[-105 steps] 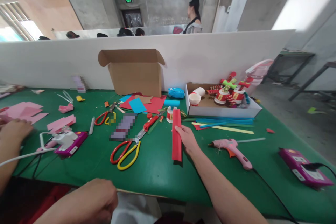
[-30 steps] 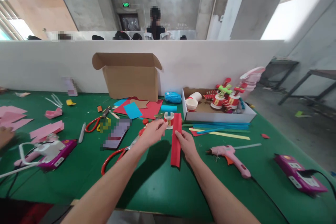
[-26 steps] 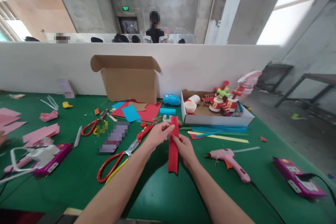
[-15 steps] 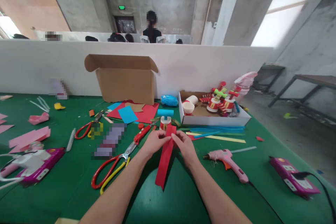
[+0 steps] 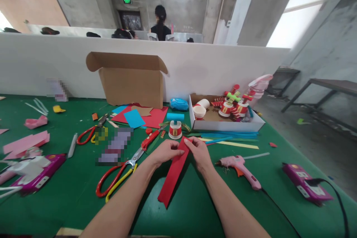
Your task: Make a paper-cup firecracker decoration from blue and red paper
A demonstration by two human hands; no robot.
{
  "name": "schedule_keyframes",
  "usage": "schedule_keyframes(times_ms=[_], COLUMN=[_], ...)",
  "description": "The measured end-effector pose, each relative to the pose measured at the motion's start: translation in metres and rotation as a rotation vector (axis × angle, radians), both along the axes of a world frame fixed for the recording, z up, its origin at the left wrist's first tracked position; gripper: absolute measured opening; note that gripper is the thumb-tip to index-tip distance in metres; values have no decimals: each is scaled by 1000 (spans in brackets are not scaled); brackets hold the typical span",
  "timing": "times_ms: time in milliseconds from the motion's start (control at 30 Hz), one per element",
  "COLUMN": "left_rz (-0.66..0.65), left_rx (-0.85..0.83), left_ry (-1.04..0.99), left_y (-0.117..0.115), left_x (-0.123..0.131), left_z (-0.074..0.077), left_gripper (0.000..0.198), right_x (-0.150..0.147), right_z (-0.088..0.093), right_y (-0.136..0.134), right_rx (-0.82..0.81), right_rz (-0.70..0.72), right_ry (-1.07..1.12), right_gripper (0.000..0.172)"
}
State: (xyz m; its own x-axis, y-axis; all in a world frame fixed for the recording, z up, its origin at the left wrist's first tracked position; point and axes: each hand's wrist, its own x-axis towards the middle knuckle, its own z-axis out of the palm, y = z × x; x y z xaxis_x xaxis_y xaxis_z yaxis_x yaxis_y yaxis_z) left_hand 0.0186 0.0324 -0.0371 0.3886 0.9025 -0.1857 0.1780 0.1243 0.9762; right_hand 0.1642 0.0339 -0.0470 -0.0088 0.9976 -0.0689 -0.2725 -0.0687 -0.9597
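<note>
A folded red paper strip (image 5: 174, 176) slants down toward me over the green table. Near its top end, my left hand (image 5: 166, 151) pinches its left edge between thumb and fingers. Close beside it, my right hand (image 5: 198, 151) grips the strip's upper right corner. Just beyond my fingers stands a small red-and-white paper cup figure (image 5: 175, 130) with a blue roll on top and striped folded arms. Large scissors (image 5: 135, 160) with red and yellow handles lie to the left of my left hand.
A pink glue gun (image 5: 240, 167) lies at the right, near a purple power strip (image 5: 306, 184). Behind are a white box (image 5: 227, 124) of cup figures, paper strips (image 5: 231, 135), red paper (image 5: 156, 117) and an upright cardboard box (image 5: 131, 83). Another purple power strip (image 5: 46, 173) is left.
The red strip's lower end has swung left and its top has moved slightly right, away from the cup figure, which now shows more fully. The view has shifted slightly.
</note>
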Motion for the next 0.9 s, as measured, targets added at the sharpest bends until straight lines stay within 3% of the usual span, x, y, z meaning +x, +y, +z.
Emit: schedule_keyframes(times_ms=[167,400,633,800,900], left_rz=[14,95,34,92,87], left_rx=[-41,-6,12,47,31], left_ry=[-26,-22,51,48,48], left_y=[0,3,2,3,2], left_x=[-1,-1,-3,-2,-2], left_z=[2,0,-1,-2,-1], left_gripper=[31,36,39,43,43], right_x=[3,-3,0,-1,0], right_z=[0,-3,0,1,1], right_y=[2,-1,2,-1,-1], right_rx=[2,-9,45,10,34], right_rz=[-89,79,-151,-31,-68], right_ry=[16,-52,30,-61,-94], right_gripper=[35,38,35,35,34])
